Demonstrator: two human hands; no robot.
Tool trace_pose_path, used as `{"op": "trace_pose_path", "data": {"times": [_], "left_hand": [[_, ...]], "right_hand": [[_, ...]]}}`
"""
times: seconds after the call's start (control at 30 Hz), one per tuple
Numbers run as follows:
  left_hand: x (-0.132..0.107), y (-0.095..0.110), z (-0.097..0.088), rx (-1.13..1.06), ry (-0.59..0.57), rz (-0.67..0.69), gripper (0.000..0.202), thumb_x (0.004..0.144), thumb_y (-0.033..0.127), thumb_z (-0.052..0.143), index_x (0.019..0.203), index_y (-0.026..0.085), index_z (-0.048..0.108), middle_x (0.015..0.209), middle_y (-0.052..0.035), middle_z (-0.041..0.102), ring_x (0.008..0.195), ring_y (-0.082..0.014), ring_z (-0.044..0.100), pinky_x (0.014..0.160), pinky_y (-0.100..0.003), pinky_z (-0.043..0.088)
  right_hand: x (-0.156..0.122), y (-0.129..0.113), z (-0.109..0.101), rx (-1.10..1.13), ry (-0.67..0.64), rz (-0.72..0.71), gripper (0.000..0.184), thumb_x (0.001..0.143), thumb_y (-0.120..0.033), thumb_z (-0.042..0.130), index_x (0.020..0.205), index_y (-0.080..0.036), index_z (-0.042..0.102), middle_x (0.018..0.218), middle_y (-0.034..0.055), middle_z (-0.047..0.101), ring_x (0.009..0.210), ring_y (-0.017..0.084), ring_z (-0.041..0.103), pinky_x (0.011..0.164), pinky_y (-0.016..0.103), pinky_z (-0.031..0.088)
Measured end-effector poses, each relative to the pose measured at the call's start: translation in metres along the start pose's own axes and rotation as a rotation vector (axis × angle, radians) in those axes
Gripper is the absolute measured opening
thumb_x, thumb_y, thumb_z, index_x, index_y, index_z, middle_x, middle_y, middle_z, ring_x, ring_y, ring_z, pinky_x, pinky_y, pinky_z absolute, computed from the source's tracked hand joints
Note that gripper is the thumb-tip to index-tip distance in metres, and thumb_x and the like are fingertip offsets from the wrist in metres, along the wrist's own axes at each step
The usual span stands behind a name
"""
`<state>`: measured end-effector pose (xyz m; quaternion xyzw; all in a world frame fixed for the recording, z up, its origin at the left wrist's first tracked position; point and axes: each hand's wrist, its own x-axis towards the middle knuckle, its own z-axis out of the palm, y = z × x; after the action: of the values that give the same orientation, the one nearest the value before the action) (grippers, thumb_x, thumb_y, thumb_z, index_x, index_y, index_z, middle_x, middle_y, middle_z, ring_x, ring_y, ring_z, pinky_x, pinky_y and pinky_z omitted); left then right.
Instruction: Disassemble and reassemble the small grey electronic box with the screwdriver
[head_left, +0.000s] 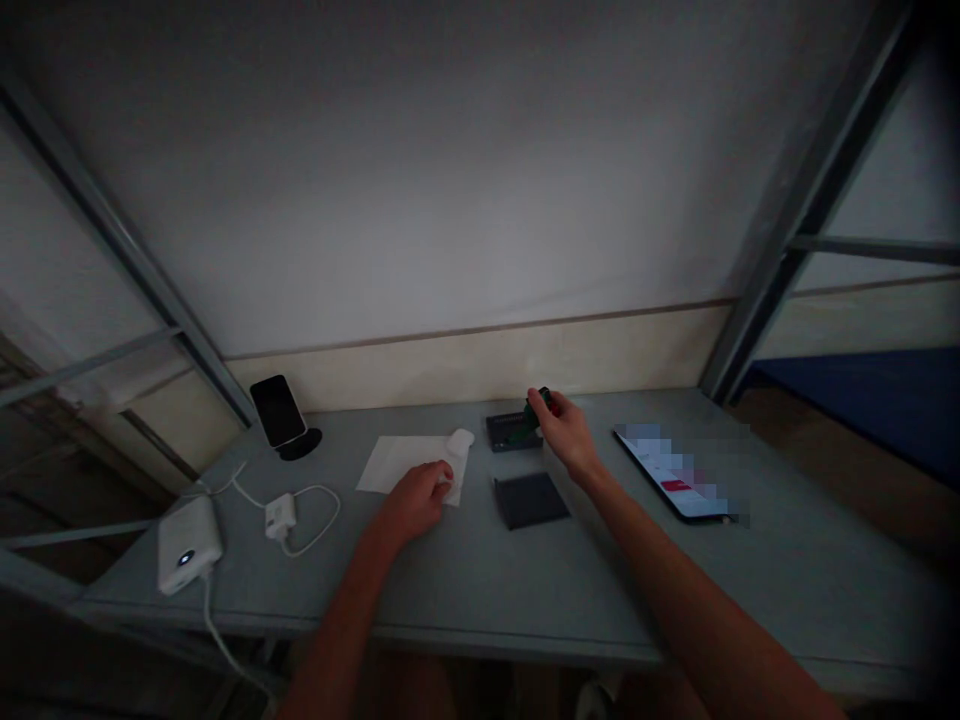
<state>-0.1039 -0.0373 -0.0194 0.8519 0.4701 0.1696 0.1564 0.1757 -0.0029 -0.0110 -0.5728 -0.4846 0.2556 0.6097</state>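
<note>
My right hand (561, 428) pinches a small dark green object (534, 407) with a touch of red beside it; its kind is too small and dim to tell. It is held over the right end of a dark case (510, 432) with a row of slots along its back edge. In front of that case lies a dark, flat, squarish piece (531, 500). My left hand (420, 497) rests with curled fingers at the front edge of a white sheet of paper (397, 460), and I see nothing in it. On the sheet's far right corner sits a small rounded white object (460, 440).
A phone-like device on a stand (279, 412) stands back left. Nearer are a white power bank (189, 545) and a white adapter (280, 515) with cables. A large phone or tablet (675, 475), screen lit, lies right of my right arm. Metal posts flank the grey table (465, 590).
</note>
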Motion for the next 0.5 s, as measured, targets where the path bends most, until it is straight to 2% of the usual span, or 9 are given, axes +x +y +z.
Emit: {"op": "trace_pose_path", "data": {"times": [0.1, 0.2, 0.33, 0.5], "left_hand": [[0.005, 0.002, 0.002, -0.1, 0.065, 0.055, 0.028, 0.094, 0.015, 0.042, 0.116, 0.019, 0.058, 0.107, -0.0087, 0.066, 0.096, -0.0206, 0.062, 0.091, -0.032, 0.046], [0.009, 0.001, 0.004, -0.139, 0.108, 0.128, 0.034, 0.093, 0.009, 0.037, 0.12, 0.019, 0.057, 0.113, -0.0097, 0.063, 0.105, -0.0205, 0.058, 0.098, -0.034, 0.044], [0.006, -0.003, 0.012, -0.139, 0.071, 0.158, 0.037, 0.091, 0.006, 0.037, 0.117, 0.018, 0.06, 0.108, -0.0093, 0.063, 0.102, -0.0205, 0.057, 0.097, -0.035, 0.046], [-0.002, -0.005, 0.016, -0.112, 0.087, 0.171, 0.036, 0.092, 0.006, 0.038, 0.112, 0.019, 0.065, 0.112, -0.0089, 0.063, 0.112, -0.0212, 0.055, 0.103, -0.038, 0.044]], "right_hand": [[0.0, 0.001, 0.0, -0.01, 0.0, 0.007, 0.059, 0.082, -0.074, 0.053, 0.082, -0.016, 0.067, 0.069, 0.0019, 0.061, 0.065, 0.017, 0.052, 0.062, 0.028, 0.038], [0.001, 0.001, -0.001, -0.01, 0.004, 0.007, 0.06, 0.082, -0.074, 0.053, 0.083, -0.016, 0.067, 0.069, 0.0019, 0.06, 0.065, 0.017, 0.052, 0.061, 0.029, 0.037], [0.003, 0.001, -0.003, -0.015, 0.014, 0.011, 0.06, 0.081, -0.076, 0.052, 0.079, -0.017, 0.066, 0.068, 0.0024, 0.061, 0.065, 0.018, 0.052, 0.062, 0.029, 0.037], [0.005, 0.001, -0.005, -0.01, 0.032, -0.005, 0.062, 0.079, -0.078, 0.053, 0.078, -0.017, 0.066, 0.067, 0.0028, 0.062, 0.064, 0.017, 0.05, 0.061, 0.028, 0.037]]}}
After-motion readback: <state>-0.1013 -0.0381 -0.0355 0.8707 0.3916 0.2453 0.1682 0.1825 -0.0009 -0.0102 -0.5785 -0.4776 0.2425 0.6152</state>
